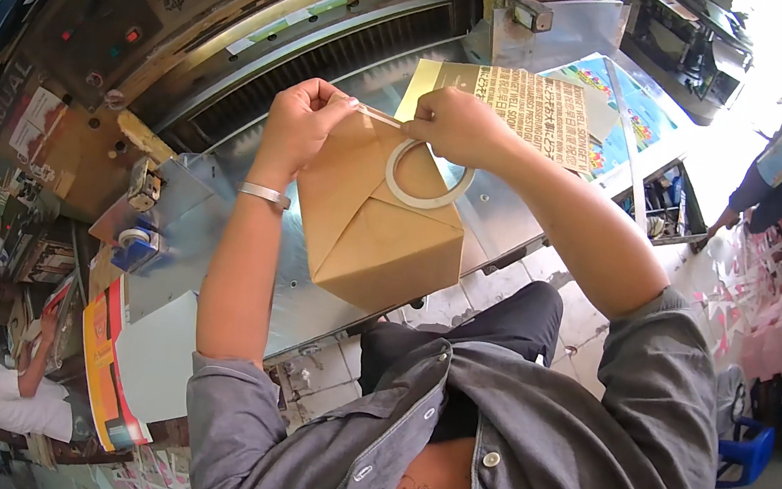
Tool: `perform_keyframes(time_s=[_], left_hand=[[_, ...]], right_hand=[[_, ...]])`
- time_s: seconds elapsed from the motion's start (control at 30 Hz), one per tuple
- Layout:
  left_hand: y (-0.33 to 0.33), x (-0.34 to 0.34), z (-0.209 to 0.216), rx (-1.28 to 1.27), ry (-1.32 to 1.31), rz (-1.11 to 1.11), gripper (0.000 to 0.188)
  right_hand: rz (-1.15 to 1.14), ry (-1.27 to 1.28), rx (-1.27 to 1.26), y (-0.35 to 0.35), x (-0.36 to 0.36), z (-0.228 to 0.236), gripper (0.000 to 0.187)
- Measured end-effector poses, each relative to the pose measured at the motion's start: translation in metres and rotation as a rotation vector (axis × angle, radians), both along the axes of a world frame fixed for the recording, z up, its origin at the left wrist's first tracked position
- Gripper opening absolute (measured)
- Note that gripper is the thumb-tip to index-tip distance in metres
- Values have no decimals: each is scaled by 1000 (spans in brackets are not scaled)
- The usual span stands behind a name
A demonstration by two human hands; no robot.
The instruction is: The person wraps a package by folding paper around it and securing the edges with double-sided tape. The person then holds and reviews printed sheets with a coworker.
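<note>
Pinching a pale strip with my narrowed left fingers and right fingers, I'm holding both ends apart, apparently for straightness; the brown package is resting near me on the surface, a white tape ring overlapping its far right.

Left fingers and right fingers pinch, both forearms reaching forward.

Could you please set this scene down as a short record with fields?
left hand: pinching one end of a thin strip
right hand: gripping the strip farther right
tape roll: below the right hand, in front of the package; contact unclear
package: brown paper, folded end visible
bench: metal
patterned paper: beyond the right hand
</note>
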State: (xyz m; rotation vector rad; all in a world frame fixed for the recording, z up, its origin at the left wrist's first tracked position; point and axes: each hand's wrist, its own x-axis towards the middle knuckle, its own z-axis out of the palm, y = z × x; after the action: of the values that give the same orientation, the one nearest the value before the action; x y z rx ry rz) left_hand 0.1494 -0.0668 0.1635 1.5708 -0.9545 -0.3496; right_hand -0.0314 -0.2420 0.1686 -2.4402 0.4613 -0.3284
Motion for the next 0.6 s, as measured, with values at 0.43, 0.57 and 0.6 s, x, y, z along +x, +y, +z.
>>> perform_keyframes(time_s=[0.43, 0.57, 0.6], left_hand=[[-18, -33, 70, 582, -771, -93, 26], [-37, -46, 65, 796, -1042, -137, 26], [-39, -47, 64, 816, -1035, -169, 25]], right_hand=[[24, 159, -184, -8, 25, 2, 40], [72, 179, -229, -8, 29, 4, 39], [104, 159, -253, -9, 29, 5, 38]])
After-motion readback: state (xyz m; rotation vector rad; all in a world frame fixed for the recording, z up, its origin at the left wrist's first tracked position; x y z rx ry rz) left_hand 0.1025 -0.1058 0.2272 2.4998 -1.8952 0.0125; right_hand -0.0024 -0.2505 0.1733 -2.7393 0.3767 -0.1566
